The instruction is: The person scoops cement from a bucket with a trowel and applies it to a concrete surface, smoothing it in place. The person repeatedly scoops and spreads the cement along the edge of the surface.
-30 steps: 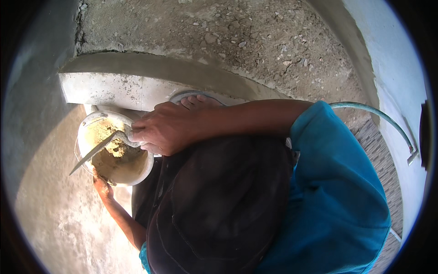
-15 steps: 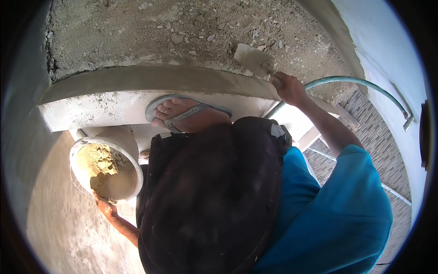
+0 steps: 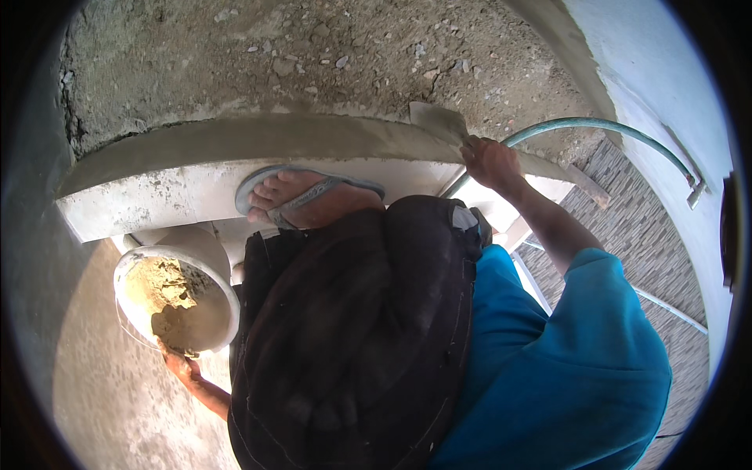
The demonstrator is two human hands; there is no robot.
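A green hose [image 3: 595, 123] arches toward a pale wall [image 3: 662, 86] at right, near gray brick-patterned tiling [image 3: 654, 251] crossed by a thin white bar [image 3: 672, 311]; stony ground [image 3: 313, 35] stretches behind.

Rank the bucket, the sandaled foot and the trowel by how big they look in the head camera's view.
Largest to smallest:
1. bucket
2. sandaled foot
3. trowel, judged by its visible blade; the right hand hides most of its handle

Strong light glares off the near-left floor [image 3: 145, 411], shadow darkens part of the bucket [image 3: 205, 244], and fisheye distortion bows the ledge [image 3: 298, 141].
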